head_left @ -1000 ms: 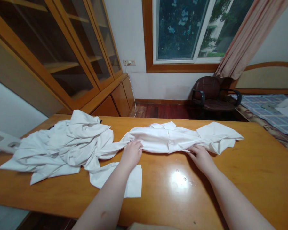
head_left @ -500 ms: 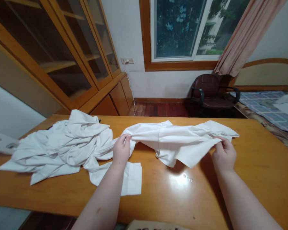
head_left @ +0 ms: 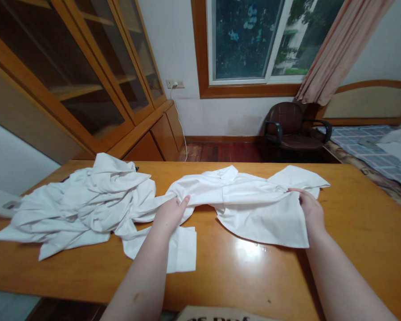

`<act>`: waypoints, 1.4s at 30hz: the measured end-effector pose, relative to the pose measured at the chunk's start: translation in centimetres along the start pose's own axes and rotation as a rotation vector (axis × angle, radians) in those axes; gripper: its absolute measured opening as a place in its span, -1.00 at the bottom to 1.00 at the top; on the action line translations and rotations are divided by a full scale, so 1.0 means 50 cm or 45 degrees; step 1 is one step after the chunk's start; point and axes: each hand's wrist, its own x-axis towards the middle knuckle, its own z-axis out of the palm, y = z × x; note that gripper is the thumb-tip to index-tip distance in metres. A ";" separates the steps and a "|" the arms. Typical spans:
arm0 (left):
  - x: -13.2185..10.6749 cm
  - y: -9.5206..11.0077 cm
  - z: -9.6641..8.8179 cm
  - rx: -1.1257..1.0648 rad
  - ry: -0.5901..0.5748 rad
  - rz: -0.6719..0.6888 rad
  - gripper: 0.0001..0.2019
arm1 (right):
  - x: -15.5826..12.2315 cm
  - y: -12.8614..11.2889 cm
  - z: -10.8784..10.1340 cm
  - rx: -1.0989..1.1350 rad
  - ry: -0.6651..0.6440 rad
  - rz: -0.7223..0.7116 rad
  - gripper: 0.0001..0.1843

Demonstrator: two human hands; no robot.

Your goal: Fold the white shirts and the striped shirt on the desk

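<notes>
A white collared shirt (head_left: 247, 191) lies stretched sideways across the wooden table, its small collar showing at the far edge. My left hand (head_left: 169, 216) grips its left part, thumb on top and the other fingers mostly hidden. At the other end, my right hand (head_left: 310, 211) is closed on the shirt's gathered cloth with the fingertips. A front panel hangs down flat between the hands, towards me. Beneath my left forearm lies a white sleeve end (head_left: 186, 249). To the left, a crumpled heap of white cloth (head_left: 87, 200) touches the shirt.
The wooden table (head_left: 240, 285) has a glossy top. Behind it stand a glass-door cabinet (head_left: 96, 58) at left and a brown armchair (head_left: 287, 120) at right. A bed (head_left: 357, 138) is at far right. A white cable (head_left: 180, 120) hangs from the wall socket.
My right hand has shifted slightly left, and the front panel has dropped open into a broader, flatter shape. The collar shows more clearly. My left thumb has moved slightly right and down.
</notes>
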 end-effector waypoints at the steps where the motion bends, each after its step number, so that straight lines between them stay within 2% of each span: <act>1: -0.001 0.001 0.001 -0.075 0.007 0.021 -0.50 | 0.003 0.003 -0.001 -0.015 -0.023 -0.025 -0.68; 4: 0.000 0.009 0.012 -0.510 0.128 0.196 -0.55 | 0.012 0.008 0.003 0.061 -0.138 0.090 -0.59; 6: 0.000 0.014 0.019 -0.854 0.102 0.364 -0.43 | 0.015 0.009 0.008 0.121 -0.215 0.169 -0.58; 8: -0.002 0.016 0.017 -1.004 0.048 0.447 -0.40 | 0.014 0.011 0.012 0.114 -0.262 0.194 -0.60; 10: -0.007 0.014 0.005 -0.817 0.093 0.419 -0.49 | 0.013 0.016 0.015 0.065 -0.275 0.201 -0.58; 12: -0.015 0.010 -0.014 -0.436 0.143 0.328 -0.62 | 0.014 0.021 0.014 -0.015 -0.273 0.194 -0.56; 13: -0.020 0.007 -0.024 -0.253 0.113 0.278 -0.64 | 0.015 0.023 0.013 -0.070 -0.278 0.184 -0.57; 15: -0.029 0.002 -0.039 -0.015 -0.066 0.221 -0.61 | 0.017 0.024 0.011 -0.213 -0.311 0.162 -0.58; 17: -0.036 -0.002 -0.044 0.049 -0.245 0.235 -0.61 | 0.018 0.019 0.009 -0.365 -0.382 0.158 -0.56; 19: -0.038 -0.004 -0.040 0.038 -0.294 0.314 -0.58 | 0.016 0.012 0.007 -0.459 -0.485 0.162 -0.50; 22: -0.034 -0.003 -0.026 -0.035 -0.212 0.409 -0.43 | 0.012 0.007 0.005 -0.496 -0.582 0.140 -0.42; 25: -0.026 0.002 -0.018 -0.219 -0.066 0.404 -0.59 | 0.011 0.017 0.002 -0.475 -0.580 0.125 -0.48; 27: -0.019 0.005 -0.015 -0.481 0.067 0.373 -0.65 | 0.014 0.027 0.002 -0.408 -0.565 0.145 -0.53; 31: -0.005 0.007 -0.008 -1.216 0.289 0.256 -0.57 | 0.018 0.037 0.001 -0.152 -0.526 0.245 -0.56; 33: 0.001 0.002 -0.005 -1.391 0.371 0.189 -0.53 | 0.019 0.034 -0.001 -0.106 -0.464 0.267 -0.55; 35: 0.006 -0.005 -0.004 -1.287 0.421 0.123 -0.52 | 0.019 0.029 -0.004 -0.262 -0.370 0.237 -0.54; 38: 0.009 -0.018 -0.007 -0.656 0.400 -0.016 -0.57 | 0.017 0.020 -0.005 -0.641 -0.309 0.123 -0.59; 40: 0.010 -0.023 -0.011 -0.258 0.262 -0.090 -0.60 | 0.014 0.015 -0.002 -0.767 -0.357 0.059 -0.64; 42: 0.010 -0.022 -0.014 -0.106 0.092 -0.092 -0.54 | 0.011 0.011 0.002 -0.808 -0.409 0.040 -0.68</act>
